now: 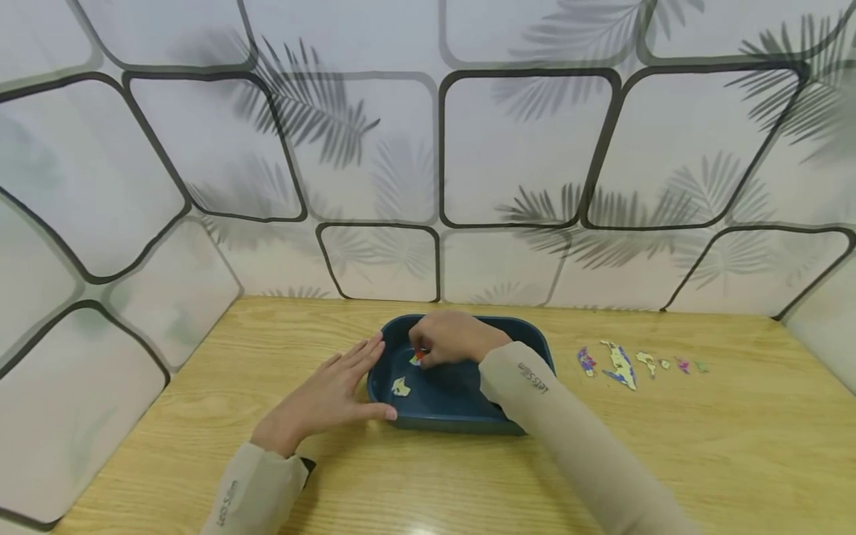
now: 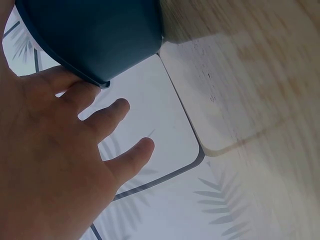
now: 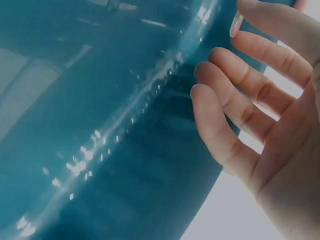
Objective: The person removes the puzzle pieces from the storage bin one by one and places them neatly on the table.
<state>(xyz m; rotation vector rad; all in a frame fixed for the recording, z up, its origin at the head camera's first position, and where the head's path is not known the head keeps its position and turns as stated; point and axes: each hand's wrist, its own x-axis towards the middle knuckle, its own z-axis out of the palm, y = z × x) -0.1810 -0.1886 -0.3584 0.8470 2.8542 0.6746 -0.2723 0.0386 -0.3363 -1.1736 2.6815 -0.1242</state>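
A dark blue-green plastic tub [image 1: 461, 425] sits on the wooden table. My left hand [image 1: 328, 394] rests against its left end with fingers extended; in the left wrist view some fingertips of the left hand [image 2: 65, 135] touch the tub's rim. My right hand [image 1: 455, 338] reaches inside, thumb and index finger pinching a small red, yellow and multicoloured flat cut-out [image 1: 417, 358] close to the tub floor. The other fingers of the right hand [image 3: 250, 100] are loosely bent in the right wrist view. Nearby inside lies a pale cream flat cut-out [image 1: 400, 386].
Right of the tub, several flat cut-outs lie in a row: a blue and red one [image 1: 586, 362], a larger cream and blue one [image 1: 622, 365], and smaller cream, pink and green ones. A leaf-patterned wall covering [image 1: 374, 260] borders the table [image 1: 749, 446] behind and at the sides.
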